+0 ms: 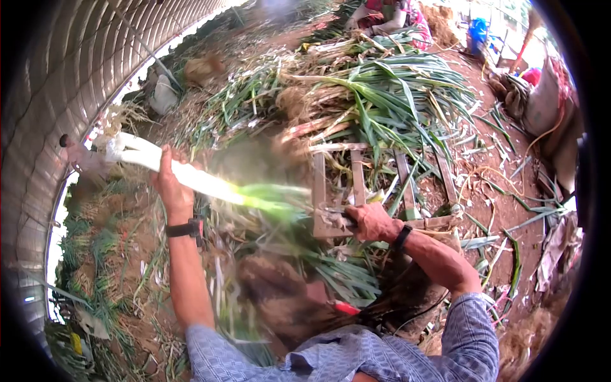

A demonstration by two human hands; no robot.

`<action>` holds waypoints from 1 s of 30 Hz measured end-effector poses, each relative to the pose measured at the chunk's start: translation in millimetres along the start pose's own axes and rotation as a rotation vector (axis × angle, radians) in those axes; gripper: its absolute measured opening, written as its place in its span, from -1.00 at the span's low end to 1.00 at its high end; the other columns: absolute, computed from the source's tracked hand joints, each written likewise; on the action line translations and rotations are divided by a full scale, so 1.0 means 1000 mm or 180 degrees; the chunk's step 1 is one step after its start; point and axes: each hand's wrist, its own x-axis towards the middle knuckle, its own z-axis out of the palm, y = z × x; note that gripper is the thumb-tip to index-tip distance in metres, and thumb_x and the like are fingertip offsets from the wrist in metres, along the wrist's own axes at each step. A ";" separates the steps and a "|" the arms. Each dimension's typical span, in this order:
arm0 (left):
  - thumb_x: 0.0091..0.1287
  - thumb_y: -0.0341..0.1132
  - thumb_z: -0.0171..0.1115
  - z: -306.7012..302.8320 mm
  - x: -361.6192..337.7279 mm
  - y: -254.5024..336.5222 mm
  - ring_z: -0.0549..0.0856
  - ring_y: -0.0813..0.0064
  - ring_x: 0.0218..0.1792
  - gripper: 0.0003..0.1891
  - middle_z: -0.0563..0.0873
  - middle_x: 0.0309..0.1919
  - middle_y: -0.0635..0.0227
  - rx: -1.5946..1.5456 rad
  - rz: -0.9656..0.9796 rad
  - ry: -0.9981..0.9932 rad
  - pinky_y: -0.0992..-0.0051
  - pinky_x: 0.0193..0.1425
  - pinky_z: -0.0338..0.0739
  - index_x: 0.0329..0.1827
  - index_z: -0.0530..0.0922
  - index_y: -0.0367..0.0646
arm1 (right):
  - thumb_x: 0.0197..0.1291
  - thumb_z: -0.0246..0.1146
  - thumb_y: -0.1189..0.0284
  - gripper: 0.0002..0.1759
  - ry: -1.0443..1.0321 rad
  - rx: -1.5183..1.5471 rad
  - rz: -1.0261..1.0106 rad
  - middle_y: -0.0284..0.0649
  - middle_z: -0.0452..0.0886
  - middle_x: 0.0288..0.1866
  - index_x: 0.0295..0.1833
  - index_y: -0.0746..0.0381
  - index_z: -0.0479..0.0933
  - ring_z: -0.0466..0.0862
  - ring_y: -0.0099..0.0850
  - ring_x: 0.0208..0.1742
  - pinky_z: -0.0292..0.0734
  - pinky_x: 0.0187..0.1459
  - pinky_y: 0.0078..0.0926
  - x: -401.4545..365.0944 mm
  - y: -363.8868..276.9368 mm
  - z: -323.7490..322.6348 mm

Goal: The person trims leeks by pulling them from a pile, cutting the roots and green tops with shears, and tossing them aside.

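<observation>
My left hand (173,184) is wrapped around thick white-stalked leeks (213,184), raised at the left. Their roots point to the upper left, and the blurred green leaves trail right toward the wooden rack (320,191). At the rack's near left corner, my right hand (372,221) is closed around something dark, mostly hidden by the fingers; its kind cannot be made out. Beyond the rack lies a large pile of leeks (407,83) with rooted ends to the left and green leaves to the right.
Loose leaves and trimmings (347,277) cover the ground near my legs. A curved ribbed wall (63,83) runs along the left. Another person (398,16) is at the far end of the pile. Sacks (547,95) and a blue object (477,35) stand at the right.
</observation>
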 end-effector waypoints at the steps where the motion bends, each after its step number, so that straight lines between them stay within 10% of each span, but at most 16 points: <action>1: 0.49 -0.22 0.25 -0.003 0.003 -0.001 0.49 0.62 -0.35 -0.84 0.44 -0.42 0.55 -0.0046 -0.0035 0.0018 0.32 -0.37 0.58 -0.19 0.43 0.00 | 0.00 0.36 0.28 -0.66 -0.0008 -0.0031 0.0058 -0.03 0.63 -0.49 -0.13 0.21 0.54 0.65 0.07 -0.44 0.51 -0.39 -0.02 0.000 0.002 -0.001; 12: 0.51 -0.24 0.22 -0.022 0.007 0.037 0.45 0.70 -0.59 -0.79 0.53 -0.50 0.49 0.2318 0.1001 -0.0115 0.58 -0.54 0.39 -0.03 0.52 -0.21 | 0.22 0.18 0.37 -0.82 -0.0528 -0.0224 0.0449 -0.15 0.67 -0.48 -0.18 0.16 0.65 0.68 -0.18 -0.46 0.56 -0.44 -0.24 -0.008 0.017 -0.010; 16: 0.51 -0.22 0.21 -0.088 0.022 0.055 0.56 0.43 -0.50 -0.70 0.60 -0.47 0.29 0.4551 0.1402 -0.0581 0.33 -0.40 0.47 0.01 0.54 -0.35 | 0.14 0.30 0.26 -0.75 -0.0565 -0.0095 0.0564 0.01 0.68 -0.42 -0.14 0.19 0.63 0.70 0.07 -0.36 0.59 -0.31 -0.03 -0.011 0.039 0.000; 17: 0.48 -0.21 0.22 -0.098 0.017 0.053 0.65 0.10 -0.41 -0.68 0.66 -0.42 0.09 0.4436 0.1781 -0.0710 0.18 -0.27 0.50 0.01 0.55 -0.35 | 0.13 0.31 0.28 -0.73 -0.0525 -0.0031 0.0568 0.03 0.68 -0.40 -0.12 0.20 0.63 0.70 0.08 -0.32 0.59 -0.28 -0.03 -0.014 0.037 -0.005; 22: 0.37 -0.14 0.34 -0.264 -0.013 0.008 0.67 -0.24 -0.09 -0.59 0.70 -0.13 -0.18 0.5706 -0.0709 -0.0436 0.10 -0.08 0.55 0.06 0.57 -0.32 | 0.17 0.29 0.27 -0.75 -0.0391 0.0137 0.0670 -0.02 0.68 -0.41 -0.15 0.21 0.63 0.68 0.01 -0.36 0.56 -0.29 -0.07 -0.024 0.045 -0.015; 26: 0.16 -0.07 0.50 -0.413 -0.080 -0.091 0.74 -0.02 -0.03 -0.52 0.78 -0.14 -0.05 0.5220 -0.2244 -0.1228 0.16 0.09 0.59 -0.07 0.68 -0.33 | 0.20 0.31 0.29 -0.80 -0.0274 0.0210 0.0804 -0.10 0.68 -0.44 -0.26 0.21 0.61 0.68 -0.12 -0.44 0.54 -0.33 -0.14 -0.033 0.053 -0.020; 30: 0.24 0.00 0.47 -0.275 -0.143 -0.162 0.72 0.35 -0.02 -0.51 0.76 -0.14 0.09 0.3663 -0.3346 -0.0883 0.27 0.02 0.65 0.03 0.74 -0.23 | 0.18 0.34 0.27 -0.73 -0.0338 0.0200 0.1023 -0.08 0.70 -0.41 -0.09 0.20 0.68 0.70 -0.11 -0.39 0.57 -0.28 -0.15 -0.032 0.043 -0.030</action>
